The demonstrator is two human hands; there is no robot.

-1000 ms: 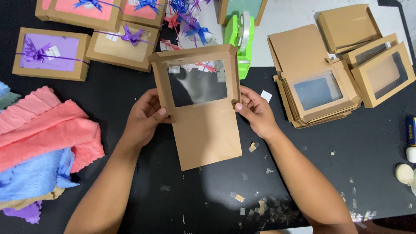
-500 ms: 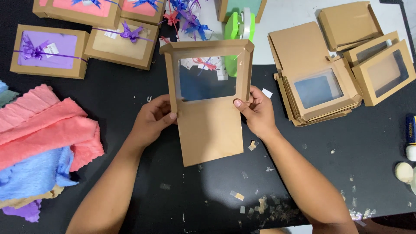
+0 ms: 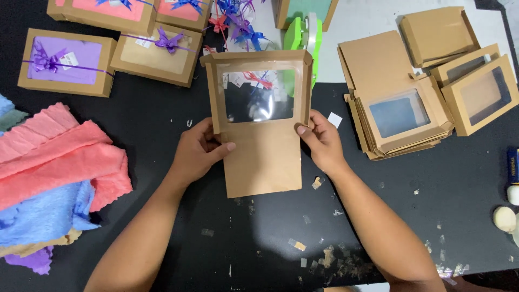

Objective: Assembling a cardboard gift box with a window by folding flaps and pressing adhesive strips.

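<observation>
1. Two hands grip one flat kraft window box [image 3: 263, 124]: the left hand [image 3: 199, 151] pinches its left edge with the thumb laid across the front, and the right hand [image 3: 321, 139] closes on its right edge just below the clear window.
2. Box position: it sits between the hands, tilted up off the black table [image 3: 443, 194], with its folded top flaps reaching away from the fingers toward the green tape dispenser [image 3: 304, 40].
3. To shape it well, I judge that both thumbs should press on the scored creases and stay off the plastic pane, so the window does not buckle or smudge.
4. Even pressure from both sides should keep the side walls square; one hand pushing harder would likely skew the carton.
5. Beyond the right hand lies a stack of flat window boxes [image 3: 397, 116], near enough for an elbow swing to nudge it.
6. Outside the left hand, folded crepe paper [image 3: 59, 162] in pink and blue takes up the table edge; finished ribboned boxes [image 3: 67, 62] stand farther off.
7. Open room is nearest the wrists, on the dark surface littered with paper scraps [image 3: 324, 257].
</observation>
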